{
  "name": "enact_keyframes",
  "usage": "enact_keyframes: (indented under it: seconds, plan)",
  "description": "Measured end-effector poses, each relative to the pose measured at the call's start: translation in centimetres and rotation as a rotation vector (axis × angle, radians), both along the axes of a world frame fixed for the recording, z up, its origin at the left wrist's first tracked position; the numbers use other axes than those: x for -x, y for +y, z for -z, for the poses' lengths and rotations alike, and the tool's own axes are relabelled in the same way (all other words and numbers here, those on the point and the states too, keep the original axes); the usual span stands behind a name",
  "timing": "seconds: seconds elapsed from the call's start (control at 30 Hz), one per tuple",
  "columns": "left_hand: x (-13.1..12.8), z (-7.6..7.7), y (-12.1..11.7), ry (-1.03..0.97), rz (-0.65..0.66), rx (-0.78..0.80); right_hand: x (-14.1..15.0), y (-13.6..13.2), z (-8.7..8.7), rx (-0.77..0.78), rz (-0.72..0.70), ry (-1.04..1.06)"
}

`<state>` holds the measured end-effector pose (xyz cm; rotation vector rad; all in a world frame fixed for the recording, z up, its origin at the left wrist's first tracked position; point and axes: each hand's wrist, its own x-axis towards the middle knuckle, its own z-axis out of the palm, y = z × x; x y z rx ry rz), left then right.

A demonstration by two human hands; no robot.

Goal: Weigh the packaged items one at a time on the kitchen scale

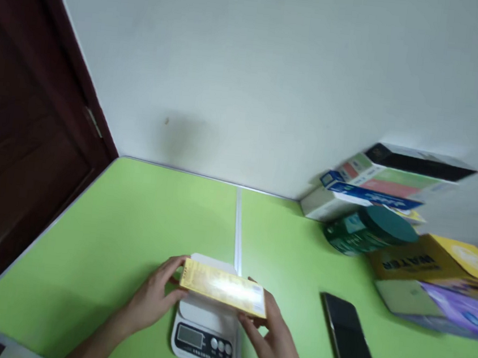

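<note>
A flat yellow box [223, 287] is held between my two hands, its printed long side facing me. My left hand [152, 295] pinches its left end, thumb below and fingers above. At the other end, my right hand [269, 333] grips the box with the thumb under the near edge and fingers behind. Directly beneath is a white digital kitchen scale [204, 343] with a small grey display and several round buttons. The box hides much of the weighing platform; whether it touches the platform I cannot tell.
A black smartphone [352, 344] lies to the right on the green table [167, 211]. At the back right stand stacked boxes [405, 179], a green lidded jar [366, 229], a yellow box marked WATER [426, 264] and a purple-and-white pack [443, 308]. A wall rises behind; a dark door [27, 122] is left.
</note>
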<state>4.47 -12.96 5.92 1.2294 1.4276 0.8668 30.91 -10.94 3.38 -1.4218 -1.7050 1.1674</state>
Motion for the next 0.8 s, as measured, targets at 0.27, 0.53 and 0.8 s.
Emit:
enact_keyframes:
  seconds: [0.27, 0.53, 0.8]
  plan:
    - [9.6, -1.2, 7.9, -0.002, -0.120, -0.162, 9.1, 11.3, -3.7, -0.120, -0.270, -0.006]
    - [21.5, 1.9, 22.4, 0.163, -0.498, -0.311, 27.8, 24.6, -1.5, -0.144, -0.168, 0.090]
    - [31.9, 4.1, 28.6, 0.266, -0.680, -0.264, 38.3, 30.8, 0.9, -0.142, -0.210, 0.064]
